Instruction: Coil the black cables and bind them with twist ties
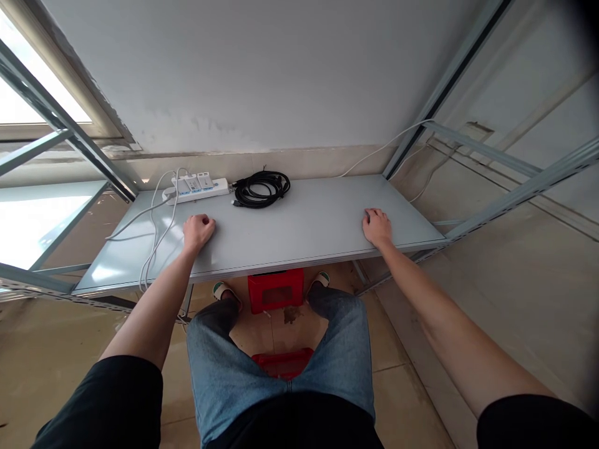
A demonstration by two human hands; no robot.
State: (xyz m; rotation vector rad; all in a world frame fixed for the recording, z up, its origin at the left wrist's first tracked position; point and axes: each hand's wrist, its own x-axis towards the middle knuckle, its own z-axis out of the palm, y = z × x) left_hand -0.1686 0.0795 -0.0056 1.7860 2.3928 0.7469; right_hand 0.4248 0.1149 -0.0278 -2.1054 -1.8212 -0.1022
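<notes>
My left hand (199,232) rests on the grey metal shelf (299,224) in a loose fist, with nothing showing in it. It lies to the right of white cables (165,232) and in front of a white power strip (196,190) with several plugs in it. Farther back, to the right of the strip, is a coiled black cable (262,189), apart from both hands. My right hand (377,228) sits near the shelf's right front part, its fingers curled down against the surface. Nothing can be seen in that hand either.
Metal uprights (449,81) frame the shelf. Behind it stands a grey wall (281,75), with a window (32,75) at the left. A red plastic stool (276,292) is under the shelf between my feet. A thin white cable (374,153) runs up to the right.
</notes>
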